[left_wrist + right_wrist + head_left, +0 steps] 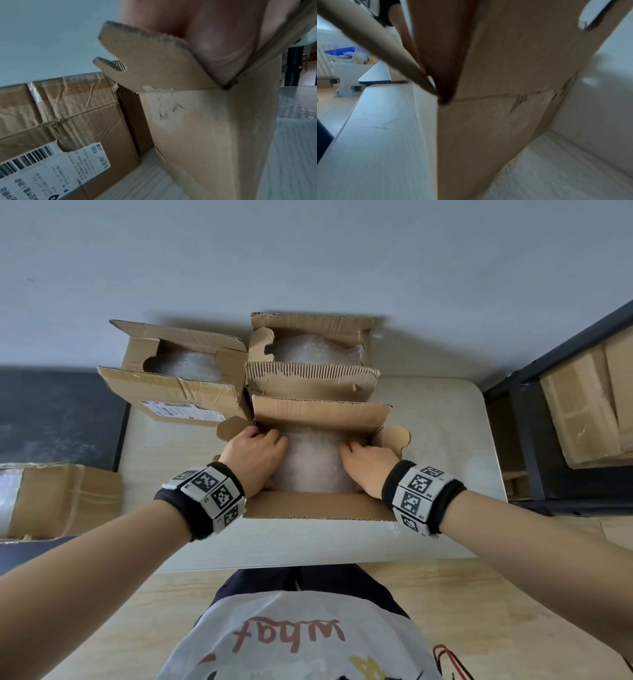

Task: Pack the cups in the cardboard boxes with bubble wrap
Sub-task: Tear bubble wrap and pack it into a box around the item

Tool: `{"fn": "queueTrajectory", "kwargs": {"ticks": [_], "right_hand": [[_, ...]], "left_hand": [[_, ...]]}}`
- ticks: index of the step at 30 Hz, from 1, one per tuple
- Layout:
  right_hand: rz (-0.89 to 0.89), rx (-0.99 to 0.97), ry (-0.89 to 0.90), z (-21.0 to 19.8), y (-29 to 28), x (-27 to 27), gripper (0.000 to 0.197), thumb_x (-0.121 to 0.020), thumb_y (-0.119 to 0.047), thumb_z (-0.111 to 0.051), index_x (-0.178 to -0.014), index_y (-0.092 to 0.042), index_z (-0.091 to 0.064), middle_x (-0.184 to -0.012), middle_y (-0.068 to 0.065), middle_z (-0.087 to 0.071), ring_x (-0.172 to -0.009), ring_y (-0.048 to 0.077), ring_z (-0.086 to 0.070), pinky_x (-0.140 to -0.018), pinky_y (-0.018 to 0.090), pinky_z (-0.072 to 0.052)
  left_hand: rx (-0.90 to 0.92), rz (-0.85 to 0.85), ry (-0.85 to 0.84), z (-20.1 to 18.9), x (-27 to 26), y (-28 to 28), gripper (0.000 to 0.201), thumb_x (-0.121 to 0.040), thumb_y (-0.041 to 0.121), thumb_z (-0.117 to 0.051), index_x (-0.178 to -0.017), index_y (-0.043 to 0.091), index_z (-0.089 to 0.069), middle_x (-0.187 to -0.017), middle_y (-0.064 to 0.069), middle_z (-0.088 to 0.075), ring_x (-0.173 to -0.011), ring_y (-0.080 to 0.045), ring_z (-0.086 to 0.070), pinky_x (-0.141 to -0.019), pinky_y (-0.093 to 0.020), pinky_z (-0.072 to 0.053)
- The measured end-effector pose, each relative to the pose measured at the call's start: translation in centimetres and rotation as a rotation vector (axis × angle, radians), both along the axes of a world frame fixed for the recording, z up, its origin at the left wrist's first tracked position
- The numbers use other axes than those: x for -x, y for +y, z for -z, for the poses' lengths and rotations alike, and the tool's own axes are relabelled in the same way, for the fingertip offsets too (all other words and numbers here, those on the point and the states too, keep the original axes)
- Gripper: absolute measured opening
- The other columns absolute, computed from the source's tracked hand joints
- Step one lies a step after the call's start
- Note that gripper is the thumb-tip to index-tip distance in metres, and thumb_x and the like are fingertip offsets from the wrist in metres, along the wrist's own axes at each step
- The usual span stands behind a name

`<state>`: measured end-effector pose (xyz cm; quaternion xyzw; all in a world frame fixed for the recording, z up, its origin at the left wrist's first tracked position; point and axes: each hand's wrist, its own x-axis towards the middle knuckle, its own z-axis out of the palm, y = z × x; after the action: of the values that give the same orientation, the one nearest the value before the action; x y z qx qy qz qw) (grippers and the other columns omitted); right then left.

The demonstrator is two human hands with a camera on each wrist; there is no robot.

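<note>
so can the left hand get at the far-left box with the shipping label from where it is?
Probably yes. The left hand rests on the bubble wrap bundle in the near box; the labelled box sits just beyond, top open, with only the near box's side flap between them.

the left wrist view looks along the side wall of a cardboard box (211,135) standing on the pale wood-grain counter (137,180). part of the left hand (219,40) fills the top of the picture, blurred and close, lying against the box's side flap (149,59), which tilts outward and has a notch cut into its edge. a torn white patch marks the wall below the flap. to the left stands a second box (68,115), creased and taped, with a shipping label (56,173) bearing a barcode. a narrow dark gap separates the two boxes. bubble wrap (298,112) shows faintly at the right edge.
</note>
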<state>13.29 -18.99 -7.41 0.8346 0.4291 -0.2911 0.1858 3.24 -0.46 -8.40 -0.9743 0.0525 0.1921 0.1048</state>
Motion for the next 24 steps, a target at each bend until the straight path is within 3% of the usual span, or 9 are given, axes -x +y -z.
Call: {"fn": "queueTrajectory", "kwargs": {"ticks": [4,7,10,12,14,17,20,22,24], "right_hand": [[-0.015,-0.014,0.016,-0.4,0.0,-0.8,0.053,-0.089,-0.005,-0.056,-0.136,-0.002,-0.031,-0.127,0.017,-0.051,-0.113,0.033,-0.055,-0.081,0.044,-0.049],[0.003,-0.161,0.055,-1.2,-1.3,-1.5,0.064,-0.083,-0.008,-0.066,-0.137,-0.007,-0.033,-0.129,0.013,-0.049,-0.110,0.030,-0.056,-0.081,0.040,-0.051],[-0.096,-0.292,0.067,-1.7,-3.0,-1.2,0.082,-0.083,0.001,-0.060,-0.148,-0.024,-0.017,-0.150,0.014,-0.029,-0.124,0.032,-0.046,-0.090,0.040,-0.048],[-0.246,-0.238,0.070,-1.6,-3.4,-0.7,0.079,-0.093,-0.004,-0.049,-0.148,-0.042,-0.007,-0.159,0.010,-0.009,-0.136,0.034,-0.033,-0.099,0.043,-0.041],[-0.340,-0.159,0.074,-1.2,-3.3,-0.4,0.068,-0.100,-0.013,-0.036,-0.146,-0.049,-0.001,-0.161,0.003,0.001,-0.141,0.031,-0.027,-0.106,0.044,-0.032],[-0.320,-0.103,0.078,-0.8,-3.0,-0.3,0.058,-0.103,-0.017,-0.024,-0.146,-0.049,-0.001,-0.160,-0.003,0.007,-0.144,0.028,-0.019,-0.117,0.048,-0.015],[-0.246,-0.129,0.104,-1.6,-2.8,-0.4,0.067,-0.098,-0.005,-0.030,-0.148,-0.046,-0.011,-0.161,-0.003,0.000,-0.146,0.024,-0.015,-0.118,0.045,-0.009],[-0.175,-0.295,0.058,-2.5,-3.3,-0.3,0.072,-0.090,0.005,-0.041,-0.148,-0.034,-0.025,-0.159,0.003,-0.014,-0.146,0.020,-0.013,-0.118,0.041,-0.005],[-0.048,-0.544,-0.077,-3.4,-4.4,-0.3,0.069,-0.082,0.011,-0.050,-0.144,-0.019,-0.038,-0.155,0.007,-0.028,-0.145,0.022,-0.020,-0.118,0.041,-0.010]], "left_hand": [[0.014,0.021,0.056,-0.1,-0.7,0.3,0.059,-0.076,0.043,-0.071,-0.117,0.012,-0.042,-0.119,-0.002,-0.056,-0.104,-0.021,-0.058,-0.104,-0.028,-0.028],[0.027,0.097,0.044,-0.8,-0.1,1.4,0.054,-0.082,0.042,-0.063,-0.125,0.018,-0.041,-0.119,0.001,-0.057,-0.110,-0.020,-0.055,-0.112,-0.032,-0.019],[0.067,0.194,0.032,-1.2,1.4,2.8,0.051,-0.093,0.028,-0.047,-0.141,0.037,-0.031,-0.137,0.004,-0.048,-0.124,-0.018,-0.048,-0.115,-0.040,-0.005],[0.073,0.250,0.078,-1.4,2.1,3.3,0.055,-0.095,0.025,-0.041,-0.142,0.048,-0.024,-0.148,0.006,-0.038,-0.133,-0.015,-0.039,-0.115,-0.044,0.004],[0.062,0.293,0.118,-1.3,2.4,3.4,0.054,-0.095,0.029,-0.038,-0.141,0.052,-0.021,-0.151,0.007,-0.032,-0.136,-0.014,-0.035,-0.113,-0.048,0.008],[0.086,0.296,0.123,-1.0,2.2,3.2,0.048,-0.096,0.034,-0.032,-0.140,0.053,-0.023,-0.151,0.010,-0.033,-0.135,-0.012,-0.036,-0.112,-0.051,0.011],[0.140,0.247,0.077,-1.4,2.1,3.2,0.046,-0.096,0.035,-0.035,-0.138,0.052,-0.030,-0.148,0.011,-0.036,-0.136,-0.011,-0.033,-0.113,-0.046,0.012],[0.238,0.157,-0.006,-1.9,2.8,3.3,0.044,-0.094,0.030,-0.043,-0.136,0.044,-0.042,-0.145,0.006,-0.042,-0.138,-0.015,-0.032,-0.116,-0.042,0.006],[0.342,0.041,-0.134,-2.5,4.0,3.5,0.040,-0.093,0.031,-0.042,-0.132,0.030,-0.052,-0.144,-0.003,-0.045,-0.140,-0.023,-0.031,-0.117,-0.043,-0.005]]}}
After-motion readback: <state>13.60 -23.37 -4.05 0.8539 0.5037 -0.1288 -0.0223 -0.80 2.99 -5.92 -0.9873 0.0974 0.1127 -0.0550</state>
